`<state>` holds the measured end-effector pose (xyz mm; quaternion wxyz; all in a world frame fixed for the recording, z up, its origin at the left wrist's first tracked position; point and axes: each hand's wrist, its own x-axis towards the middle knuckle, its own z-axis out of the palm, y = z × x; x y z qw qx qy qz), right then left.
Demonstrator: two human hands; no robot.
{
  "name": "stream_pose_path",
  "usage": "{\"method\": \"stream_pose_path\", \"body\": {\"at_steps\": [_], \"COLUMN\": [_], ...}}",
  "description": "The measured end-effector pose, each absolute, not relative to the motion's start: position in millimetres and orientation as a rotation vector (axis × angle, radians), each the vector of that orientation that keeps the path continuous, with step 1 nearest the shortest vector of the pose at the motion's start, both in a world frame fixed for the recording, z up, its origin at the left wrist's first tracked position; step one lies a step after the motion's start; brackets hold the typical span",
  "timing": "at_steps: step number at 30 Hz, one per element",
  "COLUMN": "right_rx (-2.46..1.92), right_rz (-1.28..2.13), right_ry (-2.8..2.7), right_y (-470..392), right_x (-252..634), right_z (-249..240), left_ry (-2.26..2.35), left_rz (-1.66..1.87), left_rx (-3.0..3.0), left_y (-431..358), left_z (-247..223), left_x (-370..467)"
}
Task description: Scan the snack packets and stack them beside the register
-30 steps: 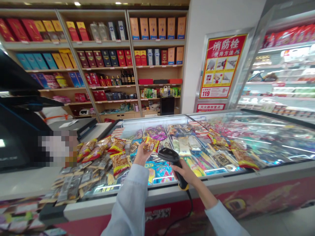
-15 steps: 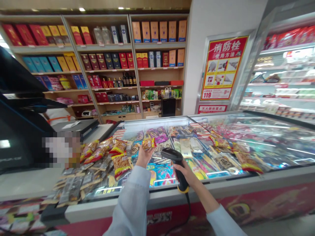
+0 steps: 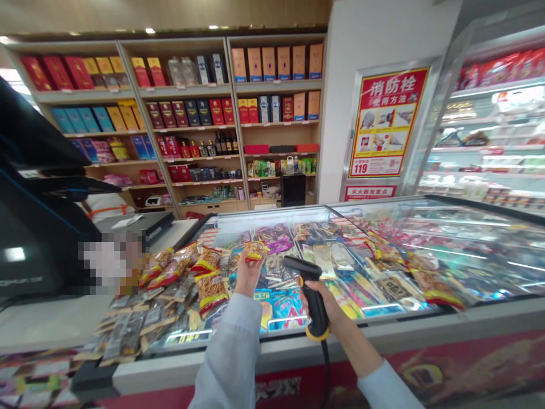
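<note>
My left hand [image 3: 247, 277] is closed on a small yellow-and-red snack bag [image 3: 254, 250], held up above the freezer's glass top. In my right hand [image 3: 322, 302] is a black-and-yellow barcode scanner [image 3: 315, 301], gripped by its handle. Its head points left toward the bag, with a gap between them, and its cable hangs down in front of the freezer. Left of my left hand, several yellow-and-red snack bags [image 3: 212, 289] lie on the glass. Beside them spreads a pile of small clear packets with sticks [image 3: 123, 332].
The glass-topped freezer [image 3: 293, 336] runs across in front of me, packages showing inside. More snack bags [image 3: 436, 287] lie on its right part. A dark checkout machine [image 3: 38, 244] stands at left, near a pixelated patch. Behind are shelves of boxes [image 3: 187, 113] and a red poster [image 3: 388, 122].
The view has shifted slightly. The scanner in my right hand sits a little lower and to the right, and the snack bag in my left hand appears turned.
</note>
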<state>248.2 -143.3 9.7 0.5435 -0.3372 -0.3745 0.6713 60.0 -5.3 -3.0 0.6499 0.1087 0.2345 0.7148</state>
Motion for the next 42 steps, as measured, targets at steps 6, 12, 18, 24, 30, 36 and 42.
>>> {"method": "stream_pose_path", "body": {"at_steps": [6, 12, 18, 24, 30, 36, 42], "right_rx": [-0.828, -0.766, -0.757, -0.763, -0.733, -0.723, -0.749], "right_rz": [1.563, 1.550, 1.551, 1.527, 1.481, 1.458, 1.440], "right_ry": [-0.916, -0.841, -0.846, -0.874, -0.898, -0.916, -0.915], "right_y": [-144, -144, -141, -143, -143, -143, -148], "right_x": [246, 239, 228, 227, 228, 230, 229], "right_z": [4, 13, 20, 22, 24, 26, 29], "left_ry": [0.542, 0.454, 0.401, 0.389, 0.383, 0.431, 0.527], "left_rz": [1.658, 1.752, 1.763, 1.757, 1.758, 1.751, 1.755], "left_rx": [0.334, 0.401, 0.389, 0.358, 0.373, 0.413, 0.519], "left_y": [-6, -4, -6, -7, -6, -6, -10], "left_z": [-1, 2, 4, 6, 5, 5, 15], "left_x": [67, 66, 66, 67, 67, 67, 70]}}
